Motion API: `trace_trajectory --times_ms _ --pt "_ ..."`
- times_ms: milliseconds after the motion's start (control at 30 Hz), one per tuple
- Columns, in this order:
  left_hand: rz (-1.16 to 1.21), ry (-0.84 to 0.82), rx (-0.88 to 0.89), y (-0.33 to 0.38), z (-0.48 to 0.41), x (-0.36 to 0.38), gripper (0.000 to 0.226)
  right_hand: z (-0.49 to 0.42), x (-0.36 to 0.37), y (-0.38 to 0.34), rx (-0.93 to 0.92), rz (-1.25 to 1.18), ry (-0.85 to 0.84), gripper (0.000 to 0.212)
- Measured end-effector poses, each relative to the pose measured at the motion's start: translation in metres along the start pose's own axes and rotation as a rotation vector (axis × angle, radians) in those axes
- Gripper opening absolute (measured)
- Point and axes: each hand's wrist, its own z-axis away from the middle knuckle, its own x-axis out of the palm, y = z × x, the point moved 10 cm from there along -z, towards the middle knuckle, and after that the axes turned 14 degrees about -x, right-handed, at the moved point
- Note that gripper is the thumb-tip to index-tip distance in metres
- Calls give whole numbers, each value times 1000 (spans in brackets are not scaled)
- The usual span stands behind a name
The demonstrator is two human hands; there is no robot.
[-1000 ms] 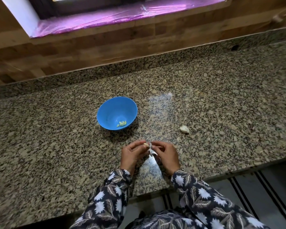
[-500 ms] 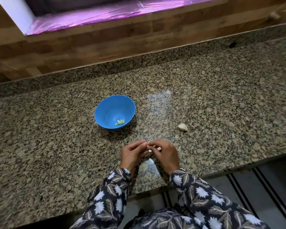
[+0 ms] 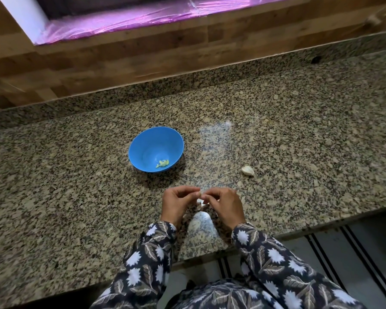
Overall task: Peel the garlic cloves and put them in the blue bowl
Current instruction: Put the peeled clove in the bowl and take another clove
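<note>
Seen from my head, my left hand (image 3: 178, 202) and right hand (image 3: 223, 202) meet just above the granite counter (image 3: 299, 130), both pinching one garlic clove (image 3: 200, 193) mid-peel. Peeled cloves (image 3: 162, 163) lie in the blue bowl (image 3: 143, 143); an unpeeled clove (image 3: 247, 170) waits to the right. Next, I judge, I must strip off the skin and drop this clove into the bowl

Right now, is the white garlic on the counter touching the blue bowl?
Apart. The head view shows the loose garlic clove lying on the counter to the right of the blue bowl, with a stretch of bare granite between them.
</note>
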Motion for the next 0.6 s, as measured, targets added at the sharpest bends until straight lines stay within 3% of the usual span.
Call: trace_trajectory --times_ms 100,267,333,467,600 --pt "30 -57 -19 1 -3 -3 15 -1 12 5 106 -339 -68 10" --pt "145 -145 -95 -3 -3 -1 17 20 43 14 523 -973 -150 14" --pt "157 -133 -124 -4 -4 1 19 23 45 14 547 -1001 -113 14" --pt "220 -99 -168 -10 -4 0 26 12 32 11 421 -831 -51 14" --pt "387 -135 -214 -17 -2 1 29 15 32 18 473 -816 8 16"
